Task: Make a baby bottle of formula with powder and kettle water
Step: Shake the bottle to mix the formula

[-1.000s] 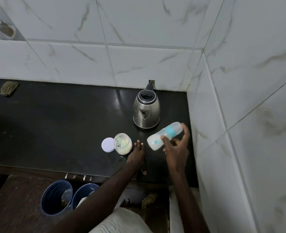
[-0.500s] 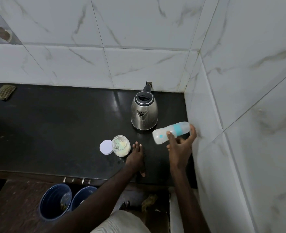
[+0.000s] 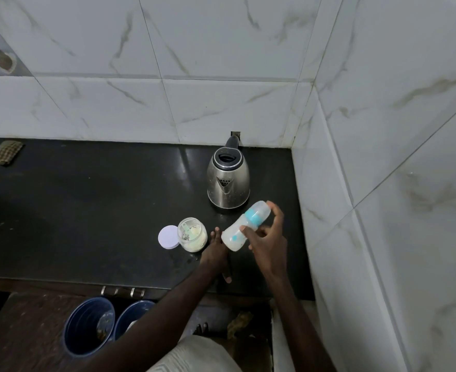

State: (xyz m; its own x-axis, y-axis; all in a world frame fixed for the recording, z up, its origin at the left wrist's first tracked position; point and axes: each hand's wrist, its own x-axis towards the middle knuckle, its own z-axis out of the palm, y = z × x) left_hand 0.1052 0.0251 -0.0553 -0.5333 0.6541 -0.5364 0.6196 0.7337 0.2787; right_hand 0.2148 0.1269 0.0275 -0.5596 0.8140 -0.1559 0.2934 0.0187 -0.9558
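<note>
My right hand (image 3: 268, 238) grips a capped baby bottle (image 3: 244, 226) with a teal collar, tilted nearly sideways in the air, milky liquid inside. My left hand (image 3: 216, 255) rests flat on the black counter (image 3: 87, 210), fingers spread, holding nothing, just right of the open formula jar (image 3: 192, 234). The jar holds pale powder and a scoop. Its white lid (image 3: 168, 236) lies beside it on the left. A steel kettle (image 3: 228, 181) stands behind the bottle, lid closed.
Tiled walls close the counter at the back and right. A folded cloth (image 3: 7, 152) lies at the far left. Two blue buckets (image 3: 90, 326) stand on the floor below the counter edge.
The bottle in my right hand swung right and up, then back left and down, tilting each time. My left hand stayed flat on the counter.
</note>
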